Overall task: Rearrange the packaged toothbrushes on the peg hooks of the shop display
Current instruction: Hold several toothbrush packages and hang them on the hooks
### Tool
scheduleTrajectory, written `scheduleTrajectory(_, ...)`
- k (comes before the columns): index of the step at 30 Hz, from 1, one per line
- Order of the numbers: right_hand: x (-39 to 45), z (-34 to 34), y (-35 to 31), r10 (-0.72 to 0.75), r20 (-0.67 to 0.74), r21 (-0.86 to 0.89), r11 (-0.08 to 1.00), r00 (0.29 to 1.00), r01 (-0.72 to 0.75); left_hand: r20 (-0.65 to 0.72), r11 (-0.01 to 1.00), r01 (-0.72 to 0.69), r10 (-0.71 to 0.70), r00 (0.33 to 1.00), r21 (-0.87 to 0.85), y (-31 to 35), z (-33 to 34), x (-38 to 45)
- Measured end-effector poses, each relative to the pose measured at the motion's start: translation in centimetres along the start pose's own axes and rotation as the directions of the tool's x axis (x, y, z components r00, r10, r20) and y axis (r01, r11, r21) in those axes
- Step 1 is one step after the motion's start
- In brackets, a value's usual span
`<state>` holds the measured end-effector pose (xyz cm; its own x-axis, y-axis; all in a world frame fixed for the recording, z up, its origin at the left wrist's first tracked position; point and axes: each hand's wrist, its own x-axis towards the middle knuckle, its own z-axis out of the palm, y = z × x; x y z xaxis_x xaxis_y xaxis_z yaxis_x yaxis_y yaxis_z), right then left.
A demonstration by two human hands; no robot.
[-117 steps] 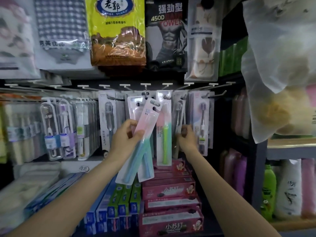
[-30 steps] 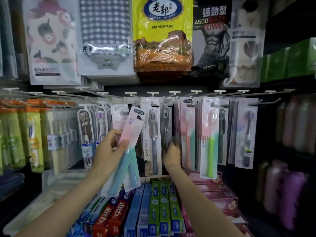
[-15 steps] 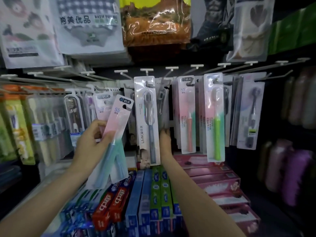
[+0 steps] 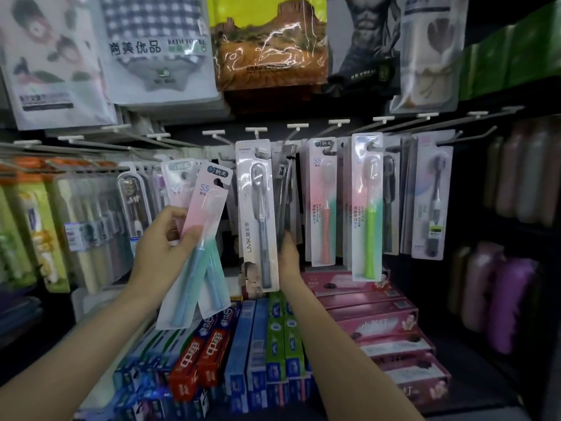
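My left hand (image 4: pixel 161 250) grips two pink-and-teal packs with blue toothbrushes (image 4: pixel 200 238), held tilted in front of the display, off the hooks. My right hand (image 4: pixel 288 256) reaches behind the white LMK pack with a grey brush (image 4: pixel 257 217) and holds the lower end of dark packs (image 4: pixel 285 202) hanging behind it; its fingers are mostly hidden. To the right on peg hooks (image 4: pixel 334 124) hang a pink pack with an orange brush (image 4: pixel 323 205), one with a green brush (image 4: pixel 368 208) and a pale pack with a dark brush (image 4: pixel 432 199).
Clear-cased toothbrushes (image 4: pixel 133 202) hang at the left. Boxed toothpaste (image 4: pixel 249 344) and pink boxes (image 4: pixel 379 323) lie stacked below the hooks. Bagged towels (image 4: pixel 158 47) hang above. Bottles (image 4: pixel 510 293) stand on dark shelves at the right.
The view has tipped slightly downward and closer to the display. Both hands stay about where they were, the left still holding the two packs, the right still behind the white pack.
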<state>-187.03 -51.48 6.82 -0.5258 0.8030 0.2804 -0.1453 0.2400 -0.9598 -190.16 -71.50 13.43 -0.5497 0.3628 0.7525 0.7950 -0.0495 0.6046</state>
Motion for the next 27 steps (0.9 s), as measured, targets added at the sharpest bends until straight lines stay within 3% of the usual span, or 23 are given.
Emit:
scheduleTrajectory(7, -2.8, -4.5, -1.7, -0.102, 0.039, -0.060, 0.993, 0.994, 0.104, -0.052, 0.995, 0.057, -0.061, 0.997, -0.084, 1.1, 0.8, -0.3)
scheduleTrajectory(18, -7.3, -9.1, -5.3, -0.252, 0.147, -0.100, 0.958, 0.957, 0.267, -0.083, 0.984, -0.017, 0.003, 0.997, -0.175, 4.0, 3.5, -2.3)
scheduleTrajectory(23, -8.0, -11.7, -7.8, -0.406, 0.078, -0.118, 0.903, 0.910, 0.413, -0.029, 0.983, -0.050, 0.046, 0.999, -0.175, 5.5, 5.7, -3.4)
scheduleTrajectory(27, -7.4, -15.2, -7.6, -0.491, -0.059, -0.264, 0.848, 0.869, 0.460, -0.009, 0.982, -0.044, 0.043, 0.999, -0.181, 6.6, 7.3, -3.3)
